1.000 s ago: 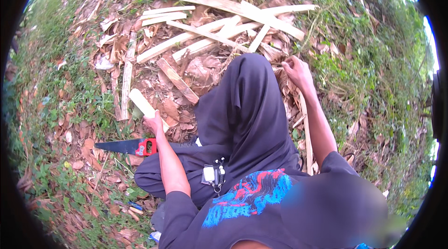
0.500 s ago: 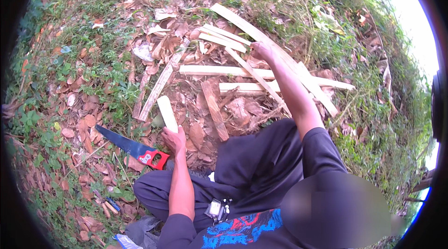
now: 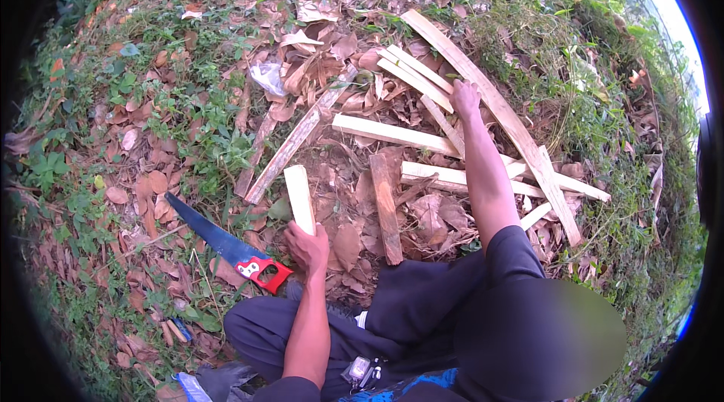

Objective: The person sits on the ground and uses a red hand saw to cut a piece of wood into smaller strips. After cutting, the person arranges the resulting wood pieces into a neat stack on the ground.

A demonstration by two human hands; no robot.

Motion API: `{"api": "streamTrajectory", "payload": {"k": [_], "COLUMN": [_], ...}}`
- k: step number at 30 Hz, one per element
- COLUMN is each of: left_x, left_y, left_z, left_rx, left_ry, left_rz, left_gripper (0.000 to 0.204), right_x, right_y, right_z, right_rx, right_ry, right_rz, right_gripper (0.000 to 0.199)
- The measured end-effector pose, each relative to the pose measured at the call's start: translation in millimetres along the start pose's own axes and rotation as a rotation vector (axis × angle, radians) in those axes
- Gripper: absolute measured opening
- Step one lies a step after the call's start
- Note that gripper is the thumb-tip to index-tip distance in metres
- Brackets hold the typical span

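Observation:
My left hand (image 3: 308, 249) is wrapped round the lower end of a short, pale wooden block (image 3: 300, 197), whose other end points away from me. Stretched far forward, my right hand (image 3: 466, 98) has its fingers closed at the near end of a pale wooden strip (image 3: 421, 69). A second pale strip (image 3: 413, 83) lies right alongside that one. My right fingertips are partly hidden by the hand itself. Left of my left hand, a handsaw (image 3: 219, 240) with a dark blade and red handle rests on the leaves.
A long curved plank (image 3: 501, 108) lies beyond my right hand. Pale battens (image 3: 392, 131) cross under my right forearm. A brown board (image 3: 386, 210) and a rough-edged strip (image 3: 302, 134) lie on leaf litter. A clear plastic bag (image 3: 268, 78) and small wooden-handled tools (image 3: 175, 330) are at left.
The view has shifted, so the ground appears further right and lower. My right hand has moved slightly closer onto the strip's end. My left hand keeps its hold on the block.

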State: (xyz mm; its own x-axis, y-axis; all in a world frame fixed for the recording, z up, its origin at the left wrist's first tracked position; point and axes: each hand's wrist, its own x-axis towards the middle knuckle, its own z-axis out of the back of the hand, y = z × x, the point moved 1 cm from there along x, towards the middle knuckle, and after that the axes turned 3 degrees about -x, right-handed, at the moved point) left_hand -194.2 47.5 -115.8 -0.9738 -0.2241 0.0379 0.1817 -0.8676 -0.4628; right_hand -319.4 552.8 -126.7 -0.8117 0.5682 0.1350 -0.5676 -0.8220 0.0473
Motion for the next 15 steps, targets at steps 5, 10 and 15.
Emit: {"api": "streamTrajectory", "payload": {"k": [5, 10, 15], "left_x": [-0.4, -2.0, -1.6], "left_y": [3.1, 0.5, 11.4], "left_z": [-0.9, -0.5, 1.2], "left_rx": [-0.021, 0.007, -0.011], "left_ry": [0.003, -0.005, -0.005], "left_rz": [-0.033, -0.029, -0.001], "left_gripper": [0.049, 0.048, 0.055], "right_x": [-12.0, -50.3, -174.9], "right_y": [-2.5, 7.2, 71.4], "right_z": [23.1, 79.7, 107.8], "right_rx": [0.087, 0.183, 0.232], "right_ry": [-0.050, -0.006, 0.075], "right_rz": [0.086, 0.094, 0.218], "right_gripper": [0.030, 0.025, 0.031]}}
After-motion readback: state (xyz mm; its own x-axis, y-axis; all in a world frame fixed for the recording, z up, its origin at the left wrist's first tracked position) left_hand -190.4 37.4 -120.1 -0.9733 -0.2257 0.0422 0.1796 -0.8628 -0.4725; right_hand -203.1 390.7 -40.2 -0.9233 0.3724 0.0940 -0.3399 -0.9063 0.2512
